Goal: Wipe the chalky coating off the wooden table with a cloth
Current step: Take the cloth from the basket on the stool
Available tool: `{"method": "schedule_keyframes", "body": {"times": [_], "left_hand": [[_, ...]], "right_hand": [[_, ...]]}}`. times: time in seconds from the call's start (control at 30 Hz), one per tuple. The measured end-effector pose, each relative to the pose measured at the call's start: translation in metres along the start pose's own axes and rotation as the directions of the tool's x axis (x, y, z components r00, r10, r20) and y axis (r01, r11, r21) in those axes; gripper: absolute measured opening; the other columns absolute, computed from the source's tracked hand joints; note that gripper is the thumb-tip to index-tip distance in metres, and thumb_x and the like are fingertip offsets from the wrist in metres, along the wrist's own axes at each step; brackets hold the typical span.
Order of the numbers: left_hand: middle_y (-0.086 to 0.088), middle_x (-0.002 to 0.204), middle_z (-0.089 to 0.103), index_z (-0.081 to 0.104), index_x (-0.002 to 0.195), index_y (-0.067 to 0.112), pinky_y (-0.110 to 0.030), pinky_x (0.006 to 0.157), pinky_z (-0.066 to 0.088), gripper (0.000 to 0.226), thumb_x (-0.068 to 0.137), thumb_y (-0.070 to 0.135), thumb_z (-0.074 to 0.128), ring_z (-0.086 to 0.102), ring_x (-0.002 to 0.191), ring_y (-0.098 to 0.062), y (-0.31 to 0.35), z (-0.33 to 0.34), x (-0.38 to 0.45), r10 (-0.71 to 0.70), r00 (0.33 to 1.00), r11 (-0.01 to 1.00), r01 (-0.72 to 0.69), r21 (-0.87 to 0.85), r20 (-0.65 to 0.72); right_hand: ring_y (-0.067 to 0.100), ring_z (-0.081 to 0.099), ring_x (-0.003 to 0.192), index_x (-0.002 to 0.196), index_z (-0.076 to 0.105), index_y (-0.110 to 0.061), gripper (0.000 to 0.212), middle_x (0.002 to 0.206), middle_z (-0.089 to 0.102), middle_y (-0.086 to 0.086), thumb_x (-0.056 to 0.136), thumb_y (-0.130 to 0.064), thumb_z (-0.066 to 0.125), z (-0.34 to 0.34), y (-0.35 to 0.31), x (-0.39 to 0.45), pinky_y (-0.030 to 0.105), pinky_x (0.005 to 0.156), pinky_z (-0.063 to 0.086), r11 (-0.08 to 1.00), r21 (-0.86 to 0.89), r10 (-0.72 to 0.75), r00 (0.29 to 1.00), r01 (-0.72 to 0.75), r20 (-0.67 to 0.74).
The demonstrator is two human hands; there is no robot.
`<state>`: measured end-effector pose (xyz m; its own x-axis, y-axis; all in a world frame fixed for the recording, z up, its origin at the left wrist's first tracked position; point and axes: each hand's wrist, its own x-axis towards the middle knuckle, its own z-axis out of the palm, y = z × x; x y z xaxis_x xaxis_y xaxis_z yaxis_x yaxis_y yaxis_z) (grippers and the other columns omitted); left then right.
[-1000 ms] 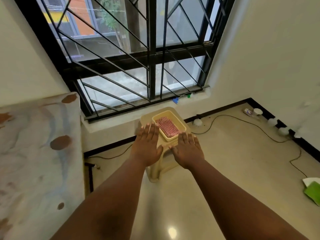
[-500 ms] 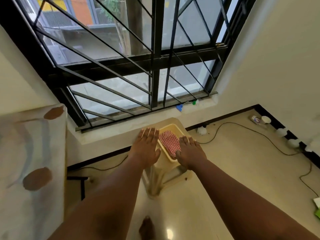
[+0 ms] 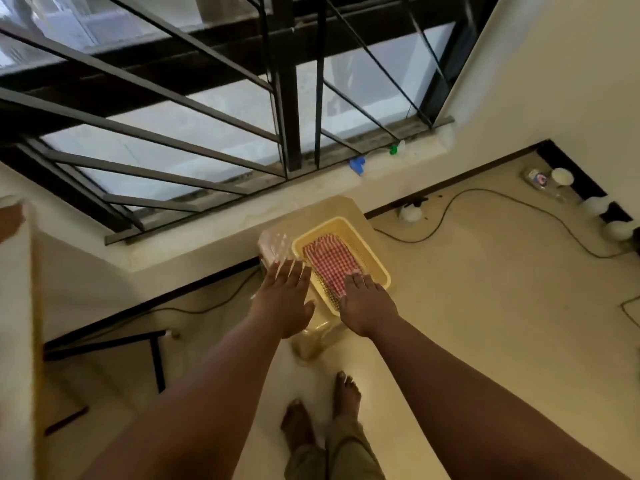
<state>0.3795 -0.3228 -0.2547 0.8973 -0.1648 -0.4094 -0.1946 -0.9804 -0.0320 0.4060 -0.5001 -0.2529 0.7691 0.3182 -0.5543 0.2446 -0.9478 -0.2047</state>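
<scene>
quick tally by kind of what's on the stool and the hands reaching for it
stool: 1
basket: 1
checked cloth: 1
hands: 2, left hand and right hand, both open with straight fingers
total: 5

Cloth point(image 3: 329, 263) lies in the basket point(image 3: 375, 268) – basket on the stool point(image 3: 349, 211), toward its right edge – stool below the window sill point(image 3: 242, 216); cable point(image 3: 485, 195) on the floor, right.
</scene>
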Motion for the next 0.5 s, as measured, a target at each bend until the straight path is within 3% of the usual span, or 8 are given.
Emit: {"method": "schedule_keyframes", "body": {"times": [0.2, 0.5], "left_hand": [[-0.011, 0.160, -0.010, -0.011, 0.150, 0.012, -0.043, 0.111, -0.019, 0.075, 0.097, 0.053, 0.023, -0.016, 0.145, -0.027, 0.008, 0.021, 0.060, -0.053, 0.995, 0.998, 0.056, -0.037, 0.083], [-0.013, 0.160, -0.009, -0.006, 0.152, 0.012, -0.047, 0.112, -0.019, 0.073, 0.097, 0.045, 0.030, -0.018, 0.144, -0.030, -0.002, 0.029, 0.112, 0.032, 0.995, 0.996, -0.040, 0.077, 0.097]], "right_hand": [[0.029, 0.003, 0.146, 0.151, 0.004, -0.008, 0.061, 0.159, 0.005, 0.013, 0.101, -0.037, 0.022, 0.028, 0.020, 0.061, 0.045, 0.117, 0.009, 0.996, 0.077, 0.037, 0.998, -0.041, 0.047], [0.034, 0.011, 0.143, 0.151, 0.006, -0.007, 0.082, 0.157, 0.010, 0.016, 0.092, -0.050, 0.044, 0.045, 0.019, 0.119, 0.048, 0.114, 0.017, 0.997, 0.038, 0.068, 0.996, -0.070, 0.057]]}}
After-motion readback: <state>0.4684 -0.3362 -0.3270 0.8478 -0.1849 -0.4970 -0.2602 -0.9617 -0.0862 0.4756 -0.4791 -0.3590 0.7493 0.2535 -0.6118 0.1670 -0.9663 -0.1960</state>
